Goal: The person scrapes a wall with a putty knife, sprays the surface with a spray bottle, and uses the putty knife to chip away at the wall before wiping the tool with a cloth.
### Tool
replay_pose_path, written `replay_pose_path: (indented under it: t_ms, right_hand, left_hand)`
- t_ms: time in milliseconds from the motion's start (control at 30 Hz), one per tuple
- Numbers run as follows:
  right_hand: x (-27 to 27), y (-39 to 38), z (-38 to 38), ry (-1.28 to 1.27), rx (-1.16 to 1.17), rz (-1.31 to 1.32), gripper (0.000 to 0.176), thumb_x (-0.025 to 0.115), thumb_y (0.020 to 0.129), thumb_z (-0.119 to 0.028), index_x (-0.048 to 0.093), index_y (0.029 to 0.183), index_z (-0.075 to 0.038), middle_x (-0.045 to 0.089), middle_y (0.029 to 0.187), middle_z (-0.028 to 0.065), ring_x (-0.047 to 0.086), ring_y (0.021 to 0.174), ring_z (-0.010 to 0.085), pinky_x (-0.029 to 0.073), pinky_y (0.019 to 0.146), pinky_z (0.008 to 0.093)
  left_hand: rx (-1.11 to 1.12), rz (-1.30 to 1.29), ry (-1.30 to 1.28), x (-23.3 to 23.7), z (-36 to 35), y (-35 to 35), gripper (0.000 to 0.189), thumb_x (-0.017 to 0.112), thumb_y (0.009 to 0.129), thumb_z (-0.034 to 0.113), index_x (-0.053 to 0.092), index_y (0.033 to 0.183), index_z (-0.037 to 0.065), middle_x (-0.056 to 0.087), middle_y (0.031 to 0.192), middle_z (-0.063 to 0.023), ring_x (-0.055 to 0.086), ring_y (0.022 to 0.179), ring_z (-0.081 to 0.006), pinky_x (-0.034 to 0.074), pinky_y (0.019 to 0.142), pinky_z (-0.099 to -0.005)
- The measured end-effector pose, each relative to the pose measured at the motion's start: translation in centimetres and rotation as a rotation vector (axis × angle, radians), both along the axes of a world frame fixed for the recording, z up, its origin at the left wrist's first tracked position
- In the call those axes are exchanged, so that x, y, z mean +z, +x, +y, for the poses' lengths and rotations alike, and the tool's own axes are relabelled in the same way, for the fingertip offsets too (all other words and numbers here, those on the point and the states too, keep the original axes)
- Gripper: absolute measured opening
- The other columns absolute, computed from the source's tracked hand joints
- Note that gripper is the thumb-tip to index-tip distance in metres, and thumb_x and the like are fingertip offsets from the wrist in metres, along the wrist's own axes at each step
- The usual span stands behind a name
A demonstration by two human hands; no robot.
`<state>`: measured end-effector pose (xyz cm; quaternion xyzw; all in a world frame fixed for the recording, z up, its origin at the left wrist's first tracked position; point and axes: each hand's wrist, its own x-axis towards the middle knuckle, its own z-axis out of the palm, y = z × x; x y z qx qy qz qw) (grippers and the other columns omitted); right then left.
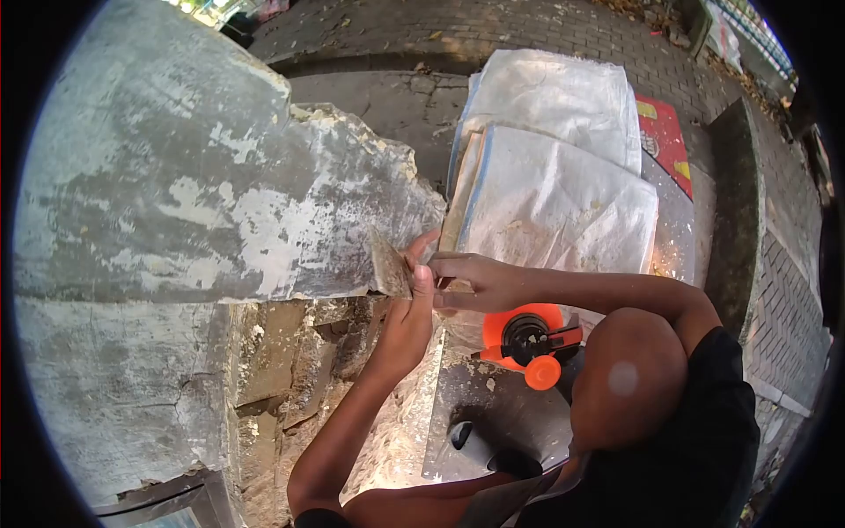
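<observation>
A thin, flat, grey-brown piece [392, 268] is seen near the centre of the frame, by the lower right edge of a large grey slab [264, 202] with chipped paint and a broken edge. The piece is tilted; its narrow end is pointed to the upper left, its broader end to the lower right, and its long axis is run steeply between the two. It is held in the left hand [409, 321], which is reached in from bottom left. The left grip is narrow, closed on the piece, with the thumb raised along its right side and a finger showing behind. The right hand [471, 282] is brought in from the right, its fingers bent and set against or just beside the left thumb. Whether the piece is also touched by the right fingers cannot be told, nor can the state of the right grip.

Below the slab, rough brown broken masonry [290, 361] is seen. Two white sheets [563, 194] with blue edging are laid overlapping at upper right of centre, with a red and yellow panel [666, 141] showing beside them. An orange and black object [526, 339] is placed below the right forearm, over a speckled grey board [510, 409]. Brick paving [528, 35] is seen along the top.
</observation>
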<state>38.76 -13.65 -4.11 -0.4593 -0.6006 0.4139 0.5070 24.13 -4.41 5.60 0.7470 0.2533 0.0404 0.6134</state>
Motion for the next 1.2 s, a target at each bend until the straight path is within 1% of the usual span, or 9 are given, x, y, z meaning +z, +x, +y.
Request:
replay_pose_path:
  t_ms: [133, 233, 333, 500, 567, 733, 900, 1033, 1200]
  right_hand:
    - [0.3, 1.2, -0.4, -0.176, 0.101, 0.342, 0.035, 0.057, 0.103, -0.034, 0.051, 0.119, -0.004, 0.062, 0.087, 0.0092, 0.064, 0.081, 0.0256, 0.049, 0.072, 0.0391]
    - [-2.8, 2.9, -0.3, -0.095, -0.177, 0.034, 0.033, 0.054, 0.104, -0.031, 0.047, 0.123, -0.005, 0.06, 0.077, 0.0137, 0.063, 0.073, 0.0292, 0.048, 0.067, 0.041]
    - [-6.1, 4.2, 0.1, -0.211, -0.407, -0.103, 0.032, 0.053, 0.105, -0.029, 0.046, 0.122, -0.003, 0.059, 0.075, 0.0198, 0.063, 0.074, 0.0368, 0.046, 0.067, 0.0468]
    - [-10.0, 4.4, 2.1, -0.099, -0.523, -0.06, 0.031, 0.048, 0.106, -0.033, 0.048, 0.115, -0.003, 0.057, 0.074, 0.021, 0.061, 0.076, 0.0444, 0.045, 0.068, 0.0502]
    - [-11.4, 4.3, 2.9, -0.132, -0.482, -0.032, 0.032, 0.047, 0.107, -0.034, 0.048, 0.114, -0.003, 0.057, 0.074, 0.0206, 0.061, 0.074, 0.0432, 0.045, 0.067, 0.0486]
    - [-10.8, 4.5, 3.7, -0.2, -0.352, 0.113, 0.033, 0.046, 0.107, -0.036, 0.05, 0.105, -0.003, 0.056, 0.073, 0.0151, 0.059, 0.066, 0.0316, 0.044, 0.063, 0.0424]
    - [-10.2, 4.7, 3.8, -0.189, -0.356, 0.217, 0.034, 0.046, 0.108, -0.033, 0.044, 0.09, -0.005, 0.05, 0.069, 0.0044, 0.048, 0.062, 0.0142, 0.041, 0.058, 0.0336]
    - [-11.5, 4.3, 3.9, -0.168, -0.374, 0.221, 0.034, 0.045, 0.108, -0.034, 0.046, 0.092, -0.004, 0.05, 0.069, 0.0079, 0.05, 0.062, 0.0188, 0.041, 0.059, 0.0361]
    - [-11.3, 5.4, 4.3, -0.13, -0.396, 0.144, 0.035, 0.045, 0.107, -0.037, 0.049, 0.098, -0.003, 0.049, 0.07, 0.0154, 0.054, 0.063, 0.0301, 0.042, 0.061, 0.0417]
  left_hand:
    - [-0.033, 0.158, -0.038, -1.8, 1.7, 0.6, 0.063, 0.029, 0.108, 0.051, 0.028, 0.157, 0.01, 0.042, 0.147, -0.0214, 0.041, 0.136, -0.0272, 0.032, 0.115, -0.0395]
    - [-0.078, 0.243, -0.034, -3.3, 1.9, -0.2, 0.065, 0.034, 0.108, 0.049, 0.023, 0.158, 0.009, 0.036, 0.153, -0.023, 0.037, 0.141, -0.0296, 0.028, 0.117, -0.0416]
    - [-0.026, 0.273, -0.328, -2.3, 0.7, -1.0, 0.063, 0.042, 0.108, 0.041, 0.022, 0.158, 0.008, 0.027, 0.161, -0.0214, 0.033, 0.147, -0.0279, 0.027, 0.118, -0.0429]
    - [-0.309, 0.222, 0.084, -2.1, -1.8, -3.7, 0.069, 0.057, 0.1, 0.044, 0.033, 0.155, 0.011, 0.034, 0.16, -0.0138, 0.034, 0.147, -0.0315, 0.027, 0.119, -0.0449]
    - [-0.412, 0.143, 0.265, -1.7, -3.2, -3.7, 0.07, 0.073, 0.09, 0.037, 0.044, 0.148, 0.013, 0.036, 0.159, -0.0124, 0.031, 0.148, -0.0346, 0.023, 0.12, -0.0509]
    - [-0.686, 0.121, 0.406, -1.4, -7.5, -1.9, 0.054, 0.081, 0.077, 0.03, 0.062, 0.125, 0.013, 0.047, 0.154, -0.0031, 0.036, 0.146, -0.0326, 0.023, 0.119, -0.0523]
    - [-0.5, -0.055, 0.469, -2.5, -8.1, -1.7, 0.03, 0.072, 0.083, 0.034, 0.062, 0.099, 0.01, 0.062, 0.138, -0.0029, 0.052, 0.133, -0.0329, 0.044, 0.099, -0.0484]
    - [-0.468, -0.187, 0.387, -3.1, -6.8, -3.1, 0.027, 0.076, 0.079, 0.029, 0.061, 0.089, 0.008, 0.064, 0.134, -0.0045, 0.053, 0.132, -0.0346, 0.051, 0.088, -0.05]
    - [-0.562, -0.142, 0.291, -2.8, -5.1, -6.5, 0.027, 0.076, 0.079, 0.028, 0.059, 0.086, 0.008, 0.066, 0.131, -0.005, 0.053, 0.133, -0.0353, 0.05, 0.089, -0.0498]
